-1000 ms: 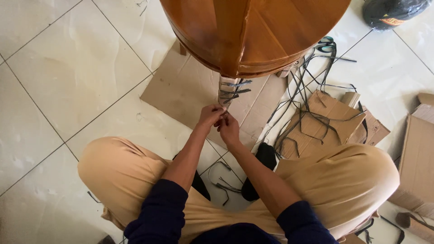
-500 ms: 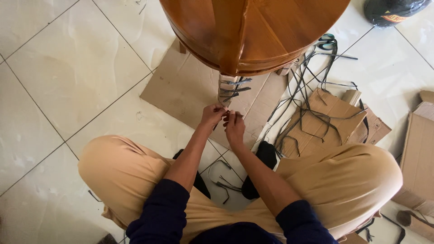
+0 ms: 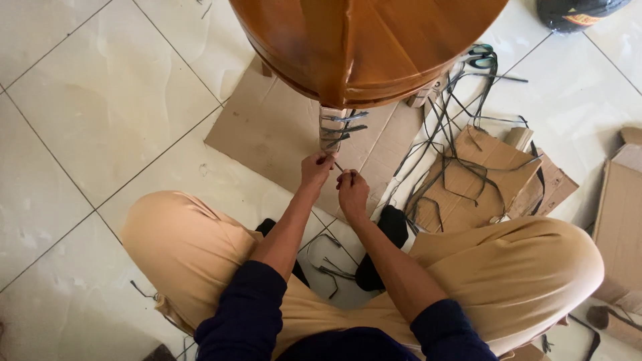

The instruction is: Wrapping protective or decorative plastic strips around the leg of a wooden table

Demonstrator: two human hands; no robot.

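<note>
I sit cross-legged on the floor under a round wooden table [image 3: 374,40]. Its leg [image 3: 332,127] is wrapped in cardboard bound by several dark straps whose ends stick out to the right. My left hand [image 3: 315,170] and my right hand [image 3: 352,190] are close together just below the wrapped leg. Both pinch a thin dark strap [image 3: 338,166] stretched between them. The strap's far end near the leg is hard to make out.
A flat cardboard sheet [image 3: 267,134] lies under the table leg. A tangle of dark straps [image 3: 461,113] and cardboard scraps [image 3: 488,174] lie to the right. More cardboard [image 3: 618,220] is at the right edge. Loose strap pieces [image 3: 331,267] lie between my legs. A dark bag [image 3: 568,10] sits top right.
My hands have shifted slightly, the right one drawing a little down and right from the left, pulling the strap taut between them.
</note>
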